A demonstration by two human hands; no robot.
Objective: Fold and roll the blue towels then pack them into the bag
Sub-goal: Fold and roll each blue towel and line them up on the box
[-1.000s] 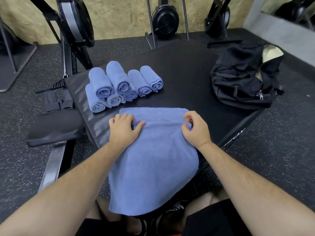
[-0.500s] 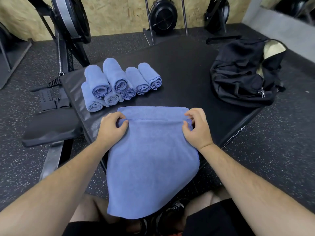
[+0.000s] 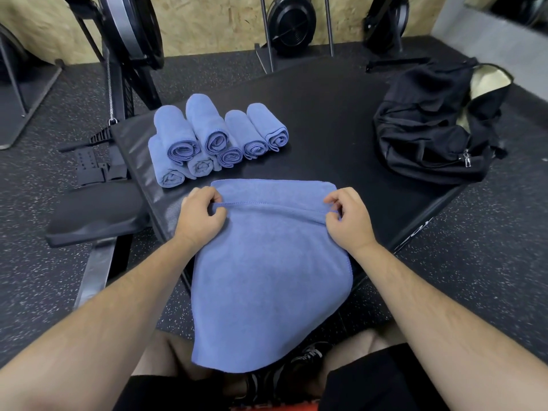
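Looking down from head height, the view took in a black padded platform (image 3: 326, 114) on a speckled gym floor. At 9 o'clock, just off the platform's left edge, lay a black seat pad (image 3: 95, 212), and a rowing machine's flywheel (image 3: 130, 28) stood beyond it at 11 o'clock.

Seven rolled blue towels (image 3: 207, 134) sat in a tight stack on the platform, at 11 o'clock from the hands. Their spiral ends faced the viewer, and some rested on top of others. Just nearer, one flat blue towel (image 3: 267, 277) lay with its far part on the platform and its near part hanging over the edge toward the person's knees. A stitched hem ran across it as a raised fold.

The left hand (image 3: 201, 218) pinched that fold at its left end, with fingers curled round the cloth. The right hand (image 3: 347, 221) pinched the fold's right end between thumb and curled fingers.

At 2 o'clock, well apart from every towel, a black bag (image 3: 430, 129) slumped on the platform's right corner. Its top was open on a pale lining.
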